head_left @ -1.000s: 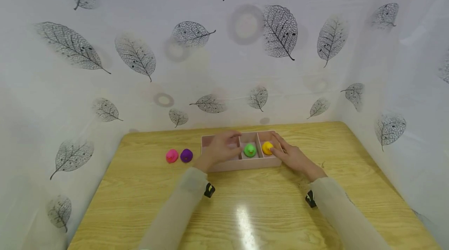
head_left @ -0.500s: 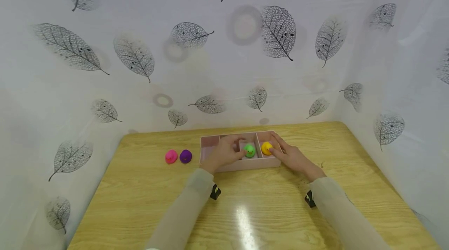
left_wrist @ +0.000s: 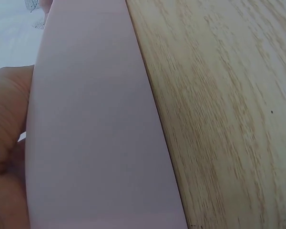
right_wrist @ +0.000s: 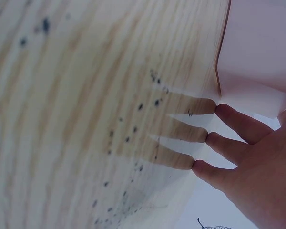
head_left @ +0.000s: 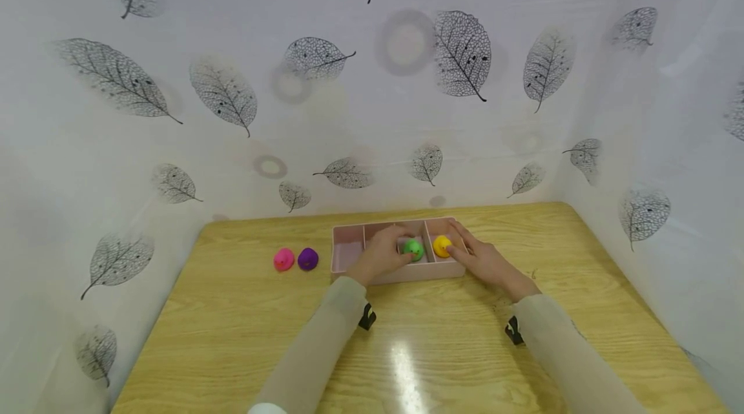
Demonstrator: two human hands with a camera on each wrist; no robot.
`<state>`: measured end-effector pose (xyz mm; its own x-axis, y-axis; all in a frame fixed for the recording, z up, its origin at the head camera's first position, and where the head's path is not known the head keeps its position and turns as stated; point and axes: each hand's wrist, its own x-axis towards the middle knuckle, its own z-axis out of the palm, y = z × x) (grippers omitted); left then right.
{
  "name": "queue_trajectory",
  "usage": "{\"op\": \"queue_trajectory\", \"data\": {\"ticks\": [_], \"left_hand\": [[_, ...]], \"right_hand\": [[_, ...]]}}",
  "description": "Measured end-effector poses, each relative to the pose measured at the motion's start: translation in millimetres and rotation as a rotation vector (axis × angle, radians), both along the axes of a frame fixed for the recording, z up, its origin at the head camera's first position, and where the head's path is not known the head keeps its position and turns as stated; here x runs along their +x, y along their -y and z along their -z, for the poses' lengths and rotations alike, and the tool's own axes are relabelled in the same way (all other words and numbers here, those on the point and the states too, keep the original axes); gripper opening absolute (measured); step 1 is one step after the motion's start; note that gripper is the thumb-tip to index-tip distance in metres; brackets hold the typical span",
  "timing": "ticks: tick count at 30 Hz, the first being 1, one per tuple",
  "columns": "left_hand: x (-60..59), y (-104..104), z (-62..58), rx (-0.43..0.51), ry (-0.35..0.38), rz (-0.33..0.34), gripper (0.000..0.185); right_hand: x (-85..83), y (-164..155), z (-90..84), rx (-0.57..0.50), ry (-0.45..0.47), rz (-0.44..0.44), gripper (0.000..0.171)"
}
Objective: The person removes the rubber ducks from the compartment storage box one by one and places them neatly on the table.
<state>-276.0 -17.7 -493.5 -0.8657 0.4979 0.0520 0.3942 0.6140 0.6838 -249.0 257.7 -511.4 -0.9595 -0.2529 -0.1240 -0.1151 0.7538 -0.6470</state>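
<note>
A pale pink divided box (head_left: 349,243) lies on the wooden table. In its rightmost compartment sits a yellow toy duck (head_left: 441,245), and in the compartment beside it a green toy duck (head_left: 414,248). My left hand (head_left: 380,254) reaches over the box's front wall, thumb and fingers around the green duck. The left wrist view is filled mostly by the box's outer wall (left_wrist: 95,114). With its thumb over the wall near the yellow duck, my right hand (head_left: 487,262) holds the box's right end. In the right wrist view, several fingertips (right_wrist: 224,113) of that hand touch the table beside the box.
Left of the box, a pink toy duck (head_left: 283,259) and a purple toy duck (head_left: 308,259) stand on the table (head_left: 244,330). A white leaf-patterned curtain (head_left: 372,110) closes off the back and both sides.
My left hand has moved right, from above the left part of the box to around the green duck, uncovering the leftmost compartment. The right hand stays in place.
</note>
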Motion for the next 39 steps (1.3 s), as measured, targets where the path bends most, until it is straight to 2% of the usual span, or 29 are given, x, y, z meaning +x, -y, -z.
{"op": "queue_trajectory", "data": {"ticks": [14,20,28,34,39], "left_hand": [[-6.1,-8.9,-4.9,-0.046,0.035,-0.004,0.046],[-6.2,-13.6,-8.4,-0.100,0.060,-0.017,0.041],[-7.7,-22.1,-10.9,-0.222,0.026,-0.049,0.034],[-6.9,-23.5,-12.4,-0.252,0.022,-0.061,0.028],[-5.1,-23.2,-13.0,-0.245,0.047,-0.062,0.030]], "right_hand": [[-1.1,0.3,-0.2,0.009,-0.006,-0.003,0.077],[-1.4,1.1,1.5,0.001,-0.001,0.001,0.077],[-0.1,0.9,-2.3,0.008,-0.013,0.000,0.077],[-0.3,2.4,-2.8,0.006,-0.012,-0.004,0.075],[-0.2,2.4,-1.1,-0.001,-0.002,0.003,0.076]]}}
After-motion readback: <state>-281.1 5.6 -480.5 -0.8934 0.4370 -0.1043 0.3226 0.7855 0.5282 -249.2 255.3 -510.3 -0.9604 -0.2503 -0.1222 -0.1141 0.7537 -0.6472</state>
